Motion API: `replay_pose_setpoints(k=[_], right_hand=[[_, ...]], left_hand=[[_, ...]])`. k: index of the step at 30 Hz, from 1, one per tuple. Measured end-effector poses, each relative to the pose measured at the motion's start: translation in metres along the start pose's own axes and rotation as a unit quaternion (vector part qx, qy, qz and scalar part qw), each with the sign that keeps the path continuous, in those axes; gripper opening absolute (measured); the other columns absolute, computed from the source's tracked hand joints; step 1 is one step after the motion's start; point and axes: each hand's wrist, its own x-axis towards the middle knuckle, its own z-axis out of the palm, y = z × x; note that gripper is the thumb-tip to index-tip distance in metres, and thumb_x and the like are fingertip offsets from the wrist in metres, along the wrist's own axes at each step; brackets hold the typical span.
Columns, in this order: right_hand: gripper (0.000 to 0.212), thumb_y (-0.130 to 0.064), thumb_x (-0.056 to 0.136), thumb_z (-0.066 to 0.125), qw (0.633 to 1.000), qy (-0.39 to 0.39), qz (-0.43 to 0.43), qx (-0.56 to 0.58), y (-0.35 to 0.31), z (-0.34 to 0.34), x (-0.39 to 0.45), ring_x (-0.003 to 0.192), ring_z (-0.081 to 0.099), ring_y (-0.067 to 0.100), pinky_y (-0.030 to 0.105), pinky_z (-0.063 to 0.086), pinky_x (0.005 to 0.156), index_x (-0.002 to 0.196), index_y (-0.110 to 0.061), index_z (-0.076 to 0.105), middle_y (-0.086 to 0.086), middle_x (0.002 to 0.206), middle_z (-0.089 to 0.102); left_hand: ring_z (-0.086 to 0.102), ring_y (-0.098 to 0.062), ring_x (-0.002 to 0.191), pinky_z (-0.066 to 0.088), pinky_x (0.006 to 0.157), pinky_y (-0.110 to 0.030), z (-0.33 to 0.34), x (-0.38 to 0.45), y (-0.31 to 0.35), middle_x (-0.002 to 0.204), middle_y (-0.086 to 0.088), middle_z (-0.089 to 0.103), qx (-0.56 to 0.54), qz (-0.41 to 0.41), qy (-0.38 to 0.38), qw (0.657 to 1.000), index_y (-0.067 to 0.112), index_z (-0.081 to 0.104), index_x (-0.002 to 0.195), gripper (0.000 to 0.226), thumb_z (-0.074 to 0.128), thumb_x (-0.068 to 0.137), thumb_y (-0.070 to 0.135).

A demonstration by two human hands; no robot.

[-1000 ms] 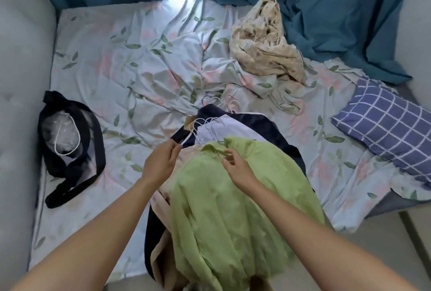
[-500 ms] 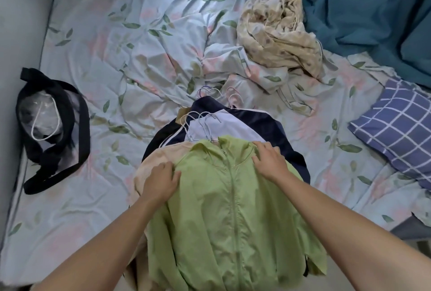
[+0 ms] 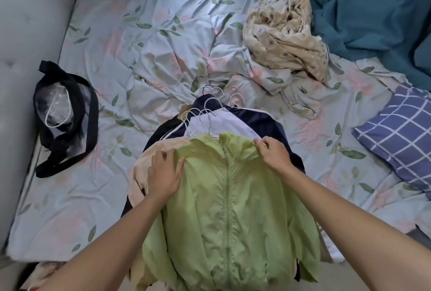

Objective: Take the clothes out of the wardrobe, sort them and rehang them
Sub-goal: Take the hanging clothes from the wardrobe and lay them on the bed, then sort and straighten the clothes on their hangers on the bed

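The sorting step was on: the left hand lay spread on the green jacket, the right hand pinched its shoulder. Next, lift it off the pile near the bed's front edge.

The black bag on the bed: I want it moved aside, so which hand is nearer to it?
Left. The left hand rests on the green jacket, right of the black bag; the right hand is farther right.
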Motion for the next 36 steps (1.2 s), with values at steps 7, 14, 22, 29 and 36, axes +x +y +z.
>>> replay_pose_setpoints(k=[7,14,22,29,36], right_hand=[[0.043,-0.045,0.102,0.063,0.994,0.058,-0.062,0.069,-0.002,-0.068,-0.084,0.062,0.046,0.017,0.043,0.04,0.062,0.073,-0.015,0.051,-0.003,0.064,0.047],[0.034,-0.033,0.103,0.063,0.984,0.117,-0.133,0.009,-0.011,-0.157,-0.219,0.07,0.048,0.011,0.035,0.041,0.064,0.077,-0.026,0.043,-0.007,0.077,0.046],[0.028,-0.043,0.106,0.053,0.975,0.187,-0.111,-0.039,-0.004,-0.219,-0.386,0.08,0.051,0.007,0.039,0.044,0.069,0.083,-0.028,0.049,-0.007,0.086,0.045],[0.027,-0.045,0.105,0.052,0.96,0.252,-0.11,-0.053,0.02,-0.245,-0.464,0.078,0.051,0.009,0.036,0.045,0.068,0.086,-0.026,0.052,-0.008,0.086,0.046],[0.022,-0.043,0.103,0.06,0.932,0.344,-0.085,-0.079,0.08,-0.317,-0.502,0.082,0.058,0.015,0.037,0.046,0.067,0.091,-0.024,0.06,-0.009,0.09,0.052]], left_hand=[[0.053,-0.029,0.106,0.042,0.082,-0.045,-0.057,-0.039,0.031,0.106,-0.005,0.057,-0.015,0.012,-0.04,0.999,0.021,0.058,0.102,0.045,0.035,0.108,0.058],[0.048,-0.018,0.071,0.041,0.07,-0.048,-0.132,-0.127,0.067,0.07,-0.001,0.046,-0.185,0.16,0.008,0.97,0.019,0.039,0.071,0.044,0.059,0.105,0.04],[0.057,-0.017,0.075,0.046,0.07,-0.042,-0.175,-0.253,0.104,0.075,0.002,0.057,-0.223,0.251,-0.004,0.942,0.018,0.054,0.083,0.043,0.056,0.097,0.059],[0.052,-0.021,0.064,0.037,0.061,-0.038,-0.186,-0.325,0.139,0.063,-0.004,0.051,-0.252,0.265,-0.003,0.931,0.014,0.052,0.071,0.057,0.061,0.094,0.066],[0.046,-0.01,0.063,0.037,0.062,-0.035,-0.162,-0.357,0.236,0.065,0.011,0.051,-0.284,0.32,-0.037,0.903,0.027,0.063,0.092,0.017,0.07,0.099,0.041]])
